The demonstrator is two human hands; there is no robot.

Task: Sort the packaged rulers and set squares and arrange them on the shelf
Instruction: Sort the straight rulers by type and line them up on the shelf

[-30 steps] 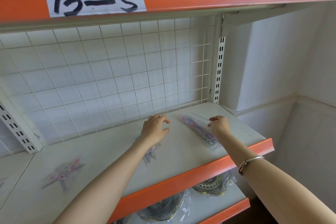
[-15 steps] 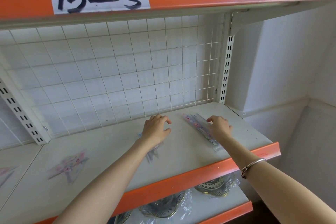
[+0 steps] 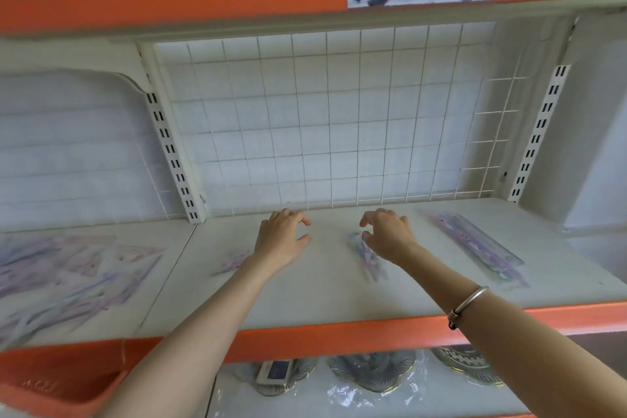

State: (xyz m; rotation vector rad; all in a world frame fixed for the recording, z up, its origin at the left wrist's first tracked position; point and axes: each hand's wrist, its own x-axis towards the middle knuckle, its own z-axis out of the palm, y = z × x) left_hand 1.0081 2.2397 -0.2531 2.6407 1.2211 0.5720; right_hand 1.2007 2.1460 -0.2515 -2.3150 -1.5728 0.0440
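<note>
**Q:** What are the hands doing?

**A:** Both are reaching over the white shelf [image 3: 339, 302], palms down. The left hand [image 3: 283, 241] is hovering with its fingers loosely curled, holding nothing. The right hand [image 3: 386, 236] is arching over the far end of a slim packet [image 3: 369, 261]. Blur is hiding whether the thumb is touching it, so I cannot tell if it is gripping.

**Q:** How is that packet lying?

**A:** Its long axis is running from the back of the shelf toward the front edge. It is starting just under the right thumb and passing beside the right wrist. It is lying between the two hands, much nearer the right one.

**Q:** And the rest of the stock?

**A:** A long ruler pack [image 3: 475, 248] is lying slantwise further right, well apart from that hand. A pink packet [image 3: 232, 263] is peeking out beside the left forearm. A heap of set squares [image 3: 68, 275] is sprawling at the far left. I am judging the right hand best placed to take the slim packet.
</note>
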